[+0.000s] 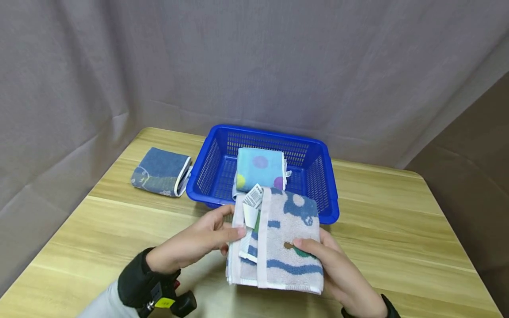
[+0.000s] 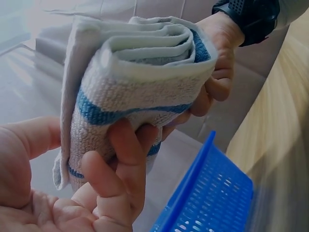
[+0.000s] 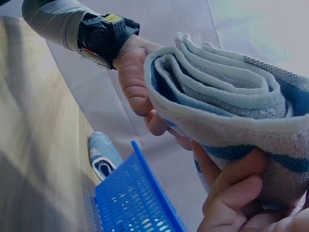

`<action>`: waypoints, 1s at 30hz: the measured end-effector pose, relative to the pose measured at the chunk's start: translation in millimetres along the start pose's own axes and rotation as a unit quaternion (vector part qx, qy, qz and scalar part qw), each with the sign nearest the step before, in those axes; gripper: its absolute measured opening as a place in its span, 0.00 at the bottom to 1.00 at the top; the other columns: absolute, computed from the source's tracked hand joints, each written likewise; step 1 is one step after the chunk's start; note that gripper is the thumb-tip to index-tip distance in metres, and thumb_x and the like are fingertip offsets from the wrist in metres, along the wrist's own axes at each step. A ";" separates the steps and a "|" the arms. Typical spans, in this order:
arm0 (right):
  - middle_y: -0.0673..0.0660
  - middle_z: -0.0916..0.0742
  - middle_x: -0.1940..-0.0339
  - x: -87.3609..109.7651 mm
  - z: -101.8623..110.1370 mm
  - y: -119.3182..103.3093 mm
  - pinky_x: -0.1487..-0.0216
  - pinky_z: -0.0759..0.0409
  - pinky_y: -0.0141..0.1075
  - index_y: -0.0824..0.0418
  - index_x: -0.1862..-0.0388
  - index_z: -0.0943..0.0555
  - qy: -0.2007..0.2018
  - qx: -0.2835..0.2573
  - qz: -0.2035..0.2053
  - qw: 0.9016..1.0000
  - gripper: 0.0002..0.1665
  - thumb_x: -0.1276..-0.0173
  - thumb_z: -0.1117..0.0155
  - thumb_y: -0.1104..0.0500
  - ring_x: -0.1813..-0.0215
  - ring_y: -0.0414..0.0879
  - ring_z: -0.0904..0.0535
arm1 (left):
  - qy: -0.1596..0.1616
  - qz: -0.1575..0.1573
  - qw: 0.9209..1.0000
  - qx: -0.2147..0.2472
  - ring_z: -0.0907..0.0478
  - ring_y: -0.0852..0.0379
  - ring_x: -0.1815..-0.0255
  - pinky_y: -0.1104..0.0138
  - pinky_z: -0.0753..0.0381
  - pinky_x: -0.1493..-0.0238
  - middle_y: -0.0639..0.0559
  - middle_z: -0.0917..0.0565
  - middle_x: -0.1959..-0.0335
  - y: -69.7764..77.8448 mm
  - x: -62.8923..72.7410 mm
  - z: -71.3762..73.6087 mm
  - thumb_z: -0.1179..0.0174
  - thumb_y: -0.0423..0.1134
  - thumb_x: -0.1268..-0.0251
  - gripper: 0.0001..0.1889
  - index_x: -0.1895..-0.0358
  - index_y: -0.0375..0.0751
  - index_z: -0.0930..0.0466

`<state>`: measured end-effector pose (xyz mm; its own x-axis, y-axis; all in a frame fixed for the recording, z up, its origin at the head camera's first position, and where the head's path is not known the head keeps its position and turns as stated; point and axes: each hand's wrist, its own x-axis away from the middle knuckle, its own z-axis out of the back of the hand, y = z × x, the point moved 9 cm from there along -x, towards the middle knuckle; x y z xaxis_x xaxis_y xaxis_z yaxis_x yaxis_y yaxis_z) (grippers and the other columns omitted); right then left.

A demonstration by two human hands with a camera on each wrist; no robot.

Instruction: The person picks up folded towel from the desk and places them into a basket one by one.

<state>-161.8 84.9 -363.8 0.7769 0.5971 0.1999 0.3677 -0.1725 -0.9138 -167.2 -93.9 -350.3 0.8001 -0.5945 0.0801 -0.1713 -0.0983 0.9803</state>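
A folded towel [image 1: 292,260], pale grey with blue wavy stripes and a white label, is held up between both hands in front of the basket. My left hand [image 1: 199,240] grips its left edge, thumb on top near the label and fingers beneath. My right hand [image 1: 338,265] grips the right side, thumb on the upper face. In the left wrist view the towel's layered folds [image 2: 154,50] show at its end. Inside the blue plastic basket [image 1: 330,194] lies a light blue folded towel [image 1: 258,165] with coloured dots, partly hidden by the held towel.
A dark blue folded towel [image 1: 161,170] with white trim lies on the wooden table [image 1: 397,229], left of the basket. A grey curtain [image 1: 254,66] hangs behind the table's back edge.
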 end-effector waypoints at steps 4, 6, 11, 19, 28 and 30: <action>0.51 0.13 0.50 -1.6 1.1 -8.3 0.51 0.15 0.42 0.52 0.38 0.32 0.012 0.014 0.001 1.000 0.17 0.23 0.51 0.60 0.50 0.45 0.14 | 0.008 0.002 1.000 0.007 0.17 0.63 0.63 0.73 0.28 0.68 0.50 0.12 0.56 2.9 -5.7 3.2 0.45 0.40 0.26 0.27 0.33 0.30 0.43; 0.51 0.13 0.50 -2.4 1.7 -12.3 0.51 0.15 0.42 0.52 0.37 0.32 0.018 0.017 0.001 1.000 0.17 0.23 0.50 0.60 0.50 0.46 0.14 | 0.011 0.001 1.000 0.010 0.17 0.63 0.62 0.73 0.29 0.68 0.50 0.12 0.56 4.5 -8.1 5.3 0.44 0.40 0.26 0.28 0.32 0.30 0.43; 0.52 0.12 0.51 -7.4 2.8 -23.9 0.53 0.15 0.43 0.55 0.37 0.32 0.033 0.035 0.012 0.999 0.18 0.23 0.48 0.60 0.52 0.46 0.13 | 0.018 -0.003 1.000 0.016 0.18 0.63 0.64 0.73 0.30 0.68 0.52 0.13 0.56 10.2 -14.1 9.3 0.45 0.40 0.26 0.26 0.33 0.32 0.42; 0.51 0.13 0.54 -23.2 3.4 -39.8 0.56 0.14 0.39 0.57 0.40 0.31 0.047 0.055 0.026 0.997 0.17 0.25 0.47 0.61 0.55 0.44 0.13 | 0.033 -0.009 0.999 0.007 0.18 0.61 0.62 0.71 0.28 0.66 0.50 0.14 0.53 20.8 -19.8 19.0 0.47 0.39 0.26 0.24 0.33 0.35 0.41; 0.50 0.12 0.56 -40.4 10.5 -51.8 0.58 0.14 0.37 0.58 0.36 0.35 0.065 0.063 0.020 0.996 0.20 0.24 0.47 0.59 0.57 0.43 0.12 | 0.054 -0.007 0.998 0.007 0.18 0.60 0.59 0.70 0.29 0.65 0.53 0.14 0.55 28.3 -30.6 35.3 0.48 0.39 0.26 0.22 0.34 0.37 0.40; 0.50 0.12 0.55 -44.6 11.4 -53.6 0.57 0.14 0.36 0.58 0.35 0.35 0.063 0.053 0.020 0.996 0.21 0.23 0.47 0.59 0.57 0.43 0.12 | 0.061 -0.003 0.998 0.004 0.18 0.59 0.58 0.69 0.27 0.64 0.53 0.15 0.55 29.3 -33.1 38.8 0.48 0.40 0.26 0.21 0.35 0.38 0.39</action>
<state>-222.0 76.5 -327.8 0.8501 0.4878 0.1982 0.2834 -0.1067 -0.9530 -221.0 -108.1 -331.3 0.8654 -0.4916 0.0967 -0.1707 -0.1080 0.9794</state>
